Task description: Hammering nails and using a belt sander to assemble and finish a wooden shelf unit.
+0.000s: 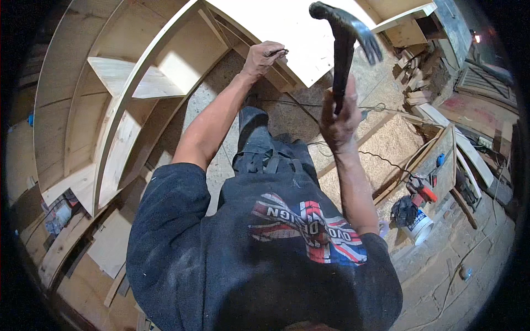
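Note:
In my right hand (pixel 339 124) is a claw hammer (pixel 343 60), held upright by its dark handle, its metal head raised above the hand. My left hand (pixel 264 59) is closed in a pinch at the edge of a brightly lit white panel (pixel 298 41). Small dark tips show at its fingers, too small to name. The panel lies on a wooden frame, and one corner of it points toward me. Dark specks dot its surface near that corner. The hammer head overlaps the panel's right side in view and appears apart from it.
A wooden shelf unit (pixel 130 77) with curved-looking boards fills the left. Sawdust (pixel 395 140) covers the floor to the right, crossed by cables. A red-and-black power tool (pixel 424 192), dark gloves (pixel 404 209) and a white bucket (pixel 420 227) sit farther right. Wood offcuts (pixel 414 77) are piled behind.

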Demonstrator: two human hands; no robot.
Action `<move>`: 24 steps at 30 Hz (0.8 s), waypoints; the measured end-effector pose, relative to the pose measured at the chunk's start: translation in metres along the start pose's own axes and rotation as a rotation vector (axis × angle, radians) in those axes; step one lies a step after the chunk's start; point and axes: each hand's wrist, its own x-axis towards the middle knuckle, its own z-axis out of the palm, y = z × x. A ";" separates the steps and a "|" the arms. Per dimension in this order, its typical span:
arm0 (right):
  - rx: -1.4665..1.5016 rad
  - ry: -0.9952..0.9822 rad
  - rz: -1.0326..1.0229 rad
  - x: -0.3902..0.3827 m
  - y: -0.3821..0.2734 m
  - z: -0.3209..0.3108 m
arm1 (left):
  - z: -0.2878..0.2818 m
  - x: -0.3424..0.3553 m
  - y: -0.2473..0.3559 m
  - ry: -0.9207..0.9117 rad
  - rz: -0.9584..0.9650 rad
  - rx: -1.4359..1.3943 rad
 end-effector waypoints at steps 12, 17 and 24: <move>0.085 0.114 0.054 -0.007 -0.007 0.004 | 0.001 -0.004 -0.008 0.056 0.117 0.031; -0.208 -0.480 0.390 -0.016 0.019 0.018 | 0.001 0.003 -0.003 0.013 0.109 0.073; 0.635 0.110 0.164 0.057 -0.047 -0.049 | -0.015 -0.006 0.018 0.122 -0.109 0.176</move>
